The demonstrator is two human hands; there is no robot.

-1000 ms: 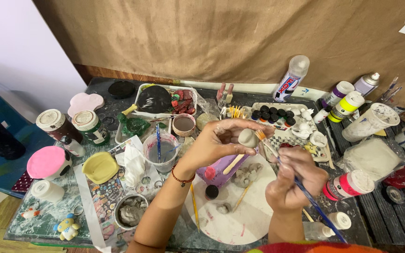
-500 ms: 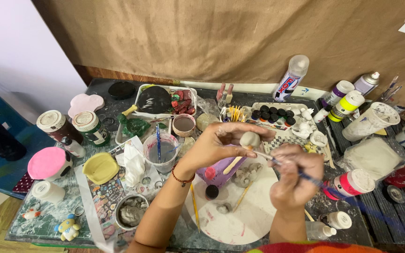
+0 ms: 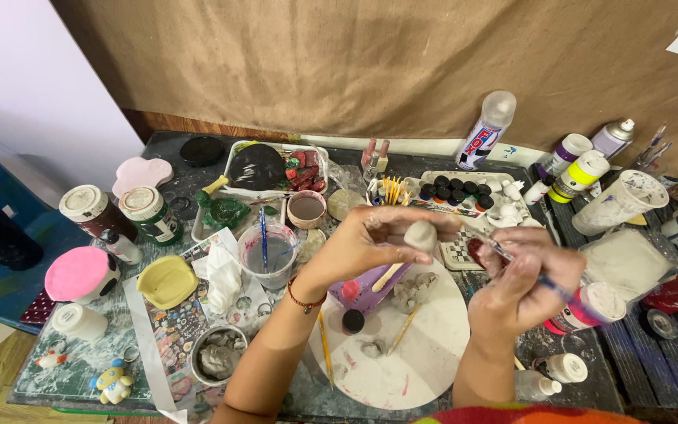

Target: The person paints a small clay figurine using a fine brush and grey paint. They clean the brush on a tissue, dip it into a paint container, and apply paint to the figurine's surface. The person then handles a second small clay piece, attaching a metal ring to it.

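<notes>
The small pale clay piece (image 3: 420,234) sits pinched between the thumb and fingers of your left hand (image 3: 374,239), held up above the round white board (image 3: 425,357) at the middle of the table. Your left hand is closed around it, palm turned toward you, with a beaded bracelet (image 3: 305,299) on the wrist. Your right hand (image 3: 523,275) is just beside it, clenched on a thin blue-handled brush (image 3: 547,284) whose tip reaches toward the clay piece; whether the tip actually touches it is hard to say, since the brush is blurred there.

Below your left hand a purple pot (image 3: 366,286) stands on the board, with a wooden stick leaning in it and a grey lump of clay (image 3: 411,289) just beside it. A small dark cap (image 3: 352,321) lies near the pot.

Left of your forearm you have a cup of cloudy water (image 3: 268,255) with a blue tool standing in it, a crumpled tissue (image 3: 223,275), a yellow dish (image 3: 166,281) and a bowl of grey clay (image 3: 218,357). Farther left are a pink lid (image 3: 78,273) and two paint jars (image 3: 119,212).

Behind your hands lies a row of small black-capped paints (image 3: 453,191), and to the right stand spray cans and bottles (image 3: 582,165) and a white-lidded jar (image 3: 594,306) near your right hand
</notes>
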